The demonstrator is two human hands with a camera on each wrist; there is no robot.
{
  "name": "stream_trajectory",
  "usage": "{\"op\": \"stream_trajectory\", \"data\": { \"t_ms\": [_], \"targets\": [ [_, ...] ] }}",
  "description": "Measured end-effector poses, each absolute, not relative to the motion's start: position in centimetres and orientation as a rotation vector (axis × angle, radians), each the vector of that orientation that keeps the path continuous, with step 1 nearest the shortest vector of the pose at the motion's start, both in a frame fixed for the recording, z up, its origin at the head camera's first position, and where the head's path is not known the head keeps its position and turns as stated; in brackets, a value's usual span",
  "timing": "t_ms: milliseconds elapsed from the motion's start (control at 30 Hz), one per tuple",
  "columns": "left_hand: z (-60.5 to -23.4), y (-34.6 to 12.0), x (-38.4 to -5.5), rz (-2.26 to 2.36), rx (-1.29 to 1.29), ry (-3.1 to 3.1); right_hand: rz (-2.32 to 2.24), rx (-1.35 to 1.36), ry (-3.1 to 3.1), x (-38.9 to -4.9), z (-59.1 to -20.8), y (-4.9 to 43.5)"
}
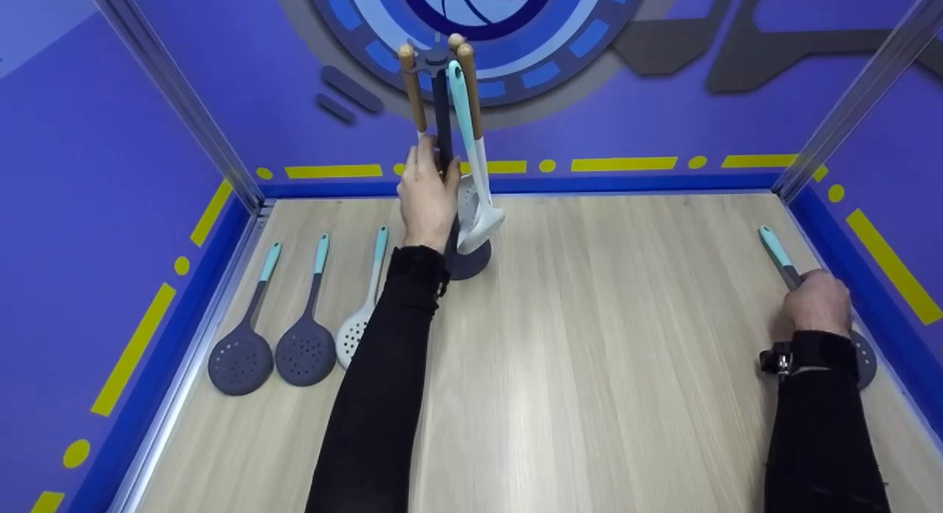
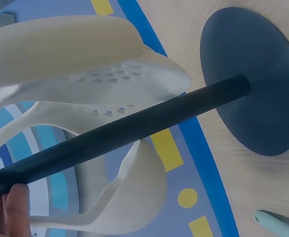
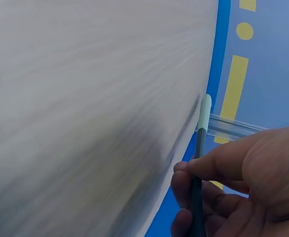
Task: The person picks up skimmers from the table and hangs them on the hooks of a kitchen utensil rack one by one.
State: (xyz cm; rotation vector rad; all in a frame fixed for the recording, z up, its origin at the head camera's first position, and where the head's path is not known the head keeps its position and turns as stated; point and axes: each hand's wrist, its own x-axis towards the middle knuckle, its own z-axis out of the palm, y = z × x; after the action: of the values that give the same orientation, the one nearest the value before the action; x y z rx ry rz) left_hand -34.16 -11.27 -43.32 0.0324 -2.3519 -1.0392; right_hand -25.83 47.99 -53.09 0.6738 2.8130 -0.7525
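My left hand (image 1: pixel 427 196) grips the dark pole (image 2: pixel 134 128) of an upright utensil stand, its fingers around the pole in the left wrist view. From the stand hang several utensils, among them a white ladle (image 2: pixel 134 197) and white perforated skimmers (image 2: pixel 120 81). Some have wooden handles (image 1: pixel 412 89); one handle is mint (image 1: pixel 460 100). At the right side of the table my right hand (image 1: pixel 818 301) pinches the shaft of a dark grey skimmer (image 1: pixel 866 362) with a mint handle end (image 3: pixel 204 111). Part of its perforated head is hidden behind the wrist.
Two dark grey skimmers (image 1: pixel 241 362) (image 1: pixel 306 351) and a white skimmer (image 1: pixel 352 334) lie in a row on the wooden table (image 1: pixel 589 351) at left; my left forearm partly covers the white one. Blue walls (image 1: pixel 663 130) enclose the back and sides.
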Motion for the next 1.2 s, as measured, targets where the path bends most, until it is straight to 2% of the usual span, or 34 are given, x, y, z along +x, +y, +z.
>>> {"op": "stream_trajectory", "data": {
  "t_ms": [367,1200],
  "targets": [
    [-43.3,-11.2,-34.0,-1.065,0.031,-2.337,-0.783,0.552,2.965,-25.5,-51.8,46.3],
    [-43.4,-11.2,-34.0,-1.059,0.05,-2.346,-0.927,0.482,3.149,-26.1,-49.3,40.3]
  ]
}}
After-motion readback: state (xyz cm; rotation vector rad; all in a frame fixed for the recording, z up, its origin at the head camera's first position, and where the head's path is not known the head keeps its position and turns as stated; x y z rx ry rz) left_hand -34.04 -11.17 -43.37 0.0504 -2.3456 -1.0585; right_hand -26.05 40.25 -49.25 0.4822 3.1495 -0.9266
